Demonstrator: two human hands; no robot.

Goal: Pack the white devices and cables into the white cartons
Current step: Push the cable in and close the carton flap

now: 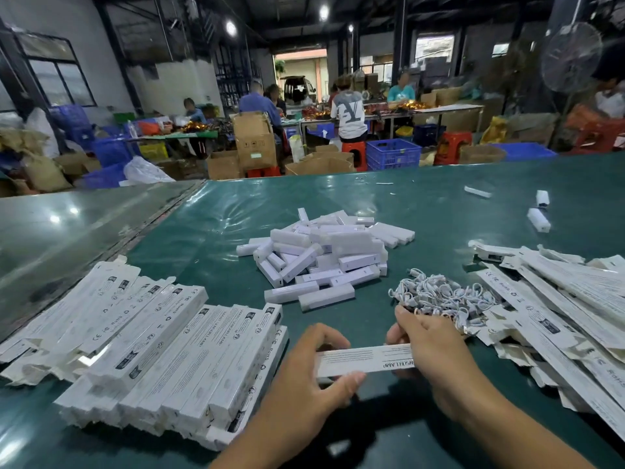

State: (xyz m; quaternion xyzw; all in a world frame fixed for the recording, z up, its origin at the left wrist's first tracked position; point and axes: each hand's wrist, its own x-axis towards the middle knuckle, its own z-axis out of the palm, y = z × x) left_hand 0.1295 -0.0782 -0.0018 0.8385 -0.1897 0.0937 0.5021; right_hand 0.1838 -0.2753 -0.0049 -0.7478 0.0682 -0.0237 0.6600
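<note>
Currently we've got one carton (pixel 363 361) held just above the bench (pixel 209 231), left hand (pixel 314 367) and right hand (pixel 429 346) each pinching an end. Thin card, light, crushes easily; grip by the edges. Devices (pixel 321 255) and cables (pixel 439 296) lie piled beyond.

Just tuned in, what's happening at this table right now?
A person is packing at a green table. Both hands grip one long white carton: the left hand at its left end, the right hand at its right end. Whether it is filled yet cannot be told. A pile of white devices lies ahead, a tangle of white cables just past the right hand. Stacked cartons lie at left, flat unfolded cartons at right.
</note>
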